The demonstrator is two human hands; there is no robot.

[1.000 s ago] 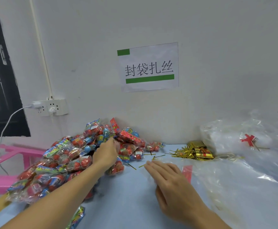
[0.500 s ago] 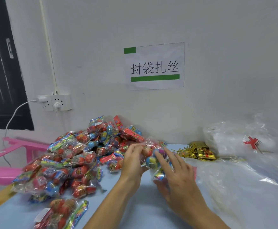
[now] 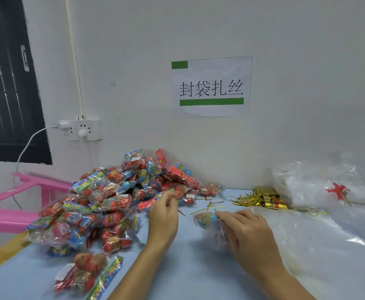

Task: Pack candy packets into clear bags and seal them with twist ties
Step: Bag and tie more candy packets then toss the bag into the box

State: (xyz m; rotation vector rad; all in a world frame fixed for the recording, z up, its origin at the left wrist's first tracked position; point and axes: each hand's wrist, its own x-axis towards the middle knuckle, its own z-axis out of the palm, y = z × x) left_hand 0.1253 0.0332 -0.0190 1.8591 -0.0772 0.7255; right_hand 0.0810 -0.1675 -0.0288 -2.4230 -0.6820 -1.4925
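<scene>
Only one view here, my head cam, wide-angle, looking forward and down over the blue table [image 3: 190, 276] at close range. Wall sign [image 3: 211, 86] sits at 12 o'clock, candy pile [image 3: 112, 204] around 10.

The blue bench [image 3: 190, 267] holds a big heap of candy packets [image 3: 112, 204] on the left, shiny gold twist ties [image 3: 261, 199] at the back, and clear bags [image 3: 329, 224] on the right.

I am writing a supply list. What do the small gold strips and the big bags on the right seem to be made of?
gold twist ties: likely metallic foil over wire, judging by the bright, mirror-like shine; any core is not visible.
clear bags: thin, glossy plastic film, since they are see-through, crinkled and show white glare.
</scene>
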